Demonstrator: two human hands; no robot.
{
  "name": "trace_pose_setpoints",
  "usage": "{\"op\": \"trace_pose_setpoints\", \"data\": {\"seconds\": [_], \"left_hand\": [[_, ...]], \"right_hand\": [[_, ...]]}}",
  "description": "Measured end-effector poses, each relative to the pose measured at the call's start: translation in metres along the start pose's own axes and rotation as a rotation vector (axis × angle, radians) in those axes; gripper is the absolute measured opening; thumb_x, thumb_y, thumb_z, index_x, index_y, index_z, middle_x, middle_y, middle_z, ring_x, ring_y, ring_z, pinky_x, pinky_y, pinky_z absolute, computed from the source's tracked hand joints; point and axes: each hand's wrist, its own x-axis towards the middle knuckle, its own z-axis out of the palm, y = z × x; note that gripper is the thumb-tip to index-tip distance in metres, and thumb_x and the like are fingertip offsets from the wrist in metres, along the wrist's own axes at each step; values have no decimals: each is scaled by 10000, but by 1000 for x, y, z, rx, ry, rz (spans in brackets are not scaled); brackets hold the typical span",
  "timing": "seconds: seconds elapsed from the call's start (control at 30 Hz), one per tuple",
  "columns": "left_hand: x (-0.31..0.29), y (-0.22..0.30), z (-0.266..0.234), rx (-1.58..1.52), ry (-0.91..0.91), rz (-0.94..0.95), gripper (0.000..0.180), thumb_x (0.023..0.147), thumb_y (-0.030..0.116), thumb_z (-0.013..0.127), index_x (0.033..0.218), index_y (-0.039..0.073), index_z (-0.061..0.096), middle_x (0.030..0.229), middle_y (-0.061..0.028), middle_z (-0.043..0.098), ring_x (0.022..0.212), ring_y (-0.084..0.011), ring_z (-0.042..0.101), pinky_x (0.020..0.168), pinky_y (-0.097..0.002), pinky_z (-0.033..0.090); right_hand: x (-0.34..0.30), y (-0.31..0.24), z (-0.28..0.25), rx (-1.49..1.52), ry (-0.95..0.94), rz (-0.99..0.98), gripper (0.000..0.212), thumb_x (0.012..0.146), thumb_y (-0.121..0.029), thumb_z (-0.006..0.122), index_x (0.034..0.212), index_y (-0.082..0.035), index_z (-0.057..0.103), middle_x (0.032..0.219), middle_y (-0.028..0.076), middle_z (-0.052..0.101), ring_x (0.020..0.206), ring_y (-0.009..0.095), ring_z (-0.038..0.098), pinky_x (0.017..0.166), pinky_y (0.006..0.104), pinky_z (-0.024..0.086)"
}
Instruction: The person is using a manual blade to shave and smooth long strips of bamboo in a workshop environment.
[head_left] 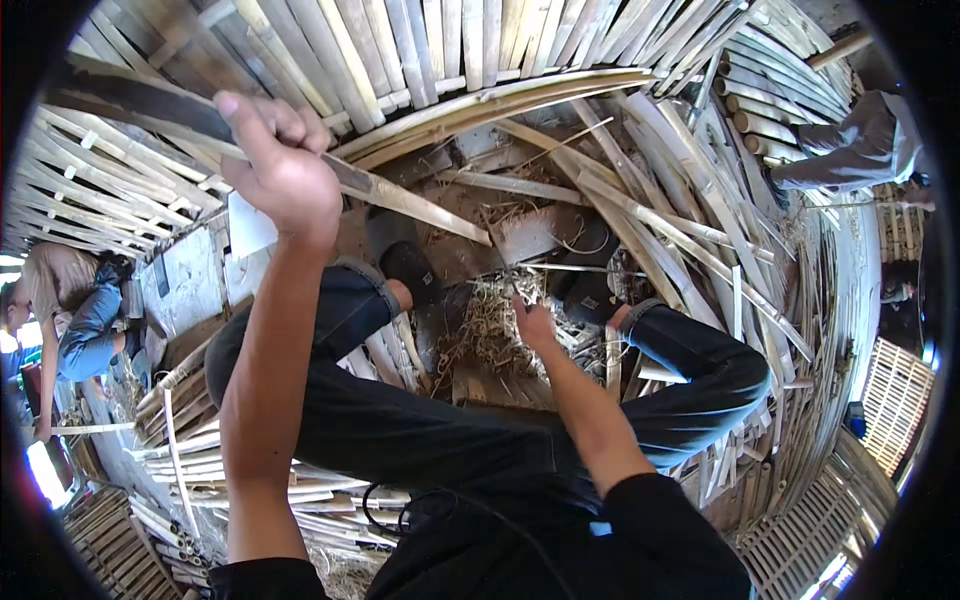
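Observation:
My left hand (285, 165) is raised at the upper left, its fingers closed around a long split bamboo strip (410, 203). The strip slants from the upper left down to the middle, dark along its upper length and pale toward the lower end. Between my feet, my right hand (534, 324) grips a knife (503, 255) by its handle. The thin, dark blade points up and away, close to the strip's lower end; whether they touch I cannot tell. Below the blade lies a heap of bamboo shavings (490, 325).
Long bamboo strips (680, 225) lie piled on the right. Slatted bamboo panels (440, 50) stand along the far side. More split pieces (330, 510) lie around my legs. One person (75, 310) is at the left, another (860, 145) at the upper right. Woven racks (900, 395) stand at the right.

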Motion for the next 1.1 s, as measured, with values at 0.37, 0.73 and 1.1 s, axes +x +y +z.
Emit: {"op": "trace_pose_setpoints", "data": {"seconds": [0.37, 0.73, 1.1], "left_hand": [[7, 0, -20, 102, 35, 43, 504, 1020, 389, 454, 628, 93, 346, 550, 2, 311, 456, -128, 325, 423, -283, 271], [4, -6, -17, 57, 23, 14, 484, 1014, 372, 487, 635, 91, 378, 564, -2, 362, 453, -122, 349, 413, -267, 287], [5, -14, -27, 93, 183, 54, 460, 998, 368, 533, 659, 71, 441, 523, -24, 443, 427, -111, 404, 389, -256, 296]], "right_hand": [[-57, -181, -136, 913, 170, -673, 601, 1006, -562, 336, 645, -95, 452, 491, -17, 447, 414, 100, 433, 400, 255, 327], [-4, -11, 16, 100, -142, -45, 803, 913, -694, 339, 929, 33, 679, 881, 329, 636, 903, 500, 613, 843, 534, 462], [-20, -111, -53, 595, 319, -472, 574, 1012, -462, 431, 642, -29, 503, 497, 37, 474, 473, 142, 488, 440, 320, 371]]}}
